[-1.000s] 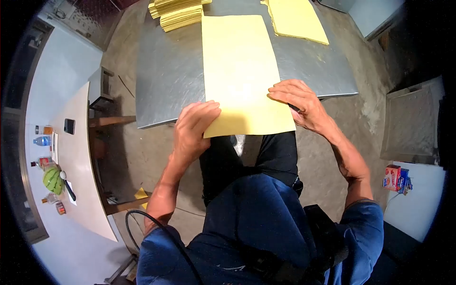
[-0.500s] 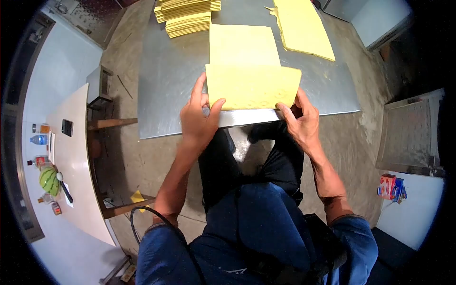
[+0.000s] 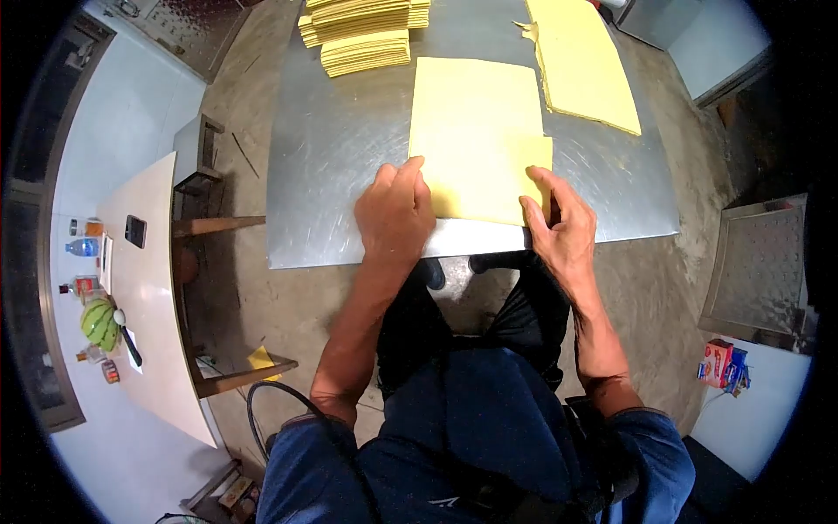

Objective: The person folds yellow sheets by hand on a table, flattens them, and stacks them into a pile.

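Note:
A folded yellow sheet (image 3: pixel 478 131) lies on the metal table (image 3: pixel 340 157) near its front edge, its near part doubled over. My left hand (image 3: pixel 397 214), fingers curled together, presses on the sheet's left edge; whether it pinches the paper is hidden. At the right edge my right hand (image 3: pixel 563 218) has its thumb and fingers on the folded part, holding it. Behind the sheet to the left is a stack of folded yellow sheets (image 3: pixel 367 51). Flat yellow sheets (image 3: pixel 587 70) lie in a pile at the back right.
On the left, a pale table (image 3: pixel 144 288) bears a phone (image 3: pixel 135 230), a blue-labelled bottle (image 3: pixel 82 247) and a green striped melon (image 3: pixel 99 323). Red and blue packets (image 3: pixel 723 365) are at the right. A yellow scrap (image 3: pixel 260 358) lies low at the left.
The near end of the sheet has been folded over and now lies flatter on the table. Both hands have moved from holding up the flap to its side edges.

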A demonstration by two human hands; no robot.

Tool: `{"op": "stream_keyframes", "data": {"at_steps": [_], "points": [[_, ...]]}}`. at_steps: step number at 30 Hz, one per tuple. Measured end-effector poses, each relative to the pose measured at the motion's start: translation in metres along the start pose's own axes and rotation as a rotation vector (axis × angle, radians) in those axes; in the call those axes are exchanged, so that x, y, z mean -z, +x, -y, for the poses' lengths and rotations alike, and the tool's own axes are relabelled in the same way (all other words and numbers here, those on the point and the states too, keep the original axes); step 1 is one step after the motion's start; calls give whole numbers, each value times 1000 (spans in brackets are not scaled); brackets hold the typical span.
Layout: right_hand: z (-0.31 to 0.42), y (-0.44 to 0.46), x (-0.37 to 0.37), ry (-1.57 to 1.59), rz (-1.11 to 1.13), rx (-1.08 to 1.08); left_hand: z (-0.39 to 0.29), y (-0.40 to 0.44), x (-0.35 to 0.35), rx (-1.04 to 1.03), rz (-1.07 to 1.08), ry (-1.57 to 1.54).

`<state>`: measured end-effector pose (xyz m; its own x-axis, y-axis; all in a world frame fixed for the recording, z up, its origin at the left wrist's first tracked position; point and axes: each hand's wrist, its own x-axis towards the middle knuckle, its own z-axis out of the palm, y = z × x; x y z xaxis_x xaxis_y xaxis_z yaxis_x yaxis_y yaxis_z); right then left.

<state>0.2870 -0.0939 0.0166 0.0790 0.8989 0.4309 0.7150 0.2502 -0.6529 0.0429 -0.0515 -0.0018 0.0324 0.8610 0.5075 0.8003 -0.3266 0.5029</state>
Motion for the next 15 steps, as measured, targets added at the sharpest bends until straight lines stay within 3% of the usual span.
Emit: {"op": "stream_keyframes", "data": {"at_steps": [15], "points": [[5, 0, 2, 18, 9, -28, -5, 1, 3, 35, 0, 10]]}}
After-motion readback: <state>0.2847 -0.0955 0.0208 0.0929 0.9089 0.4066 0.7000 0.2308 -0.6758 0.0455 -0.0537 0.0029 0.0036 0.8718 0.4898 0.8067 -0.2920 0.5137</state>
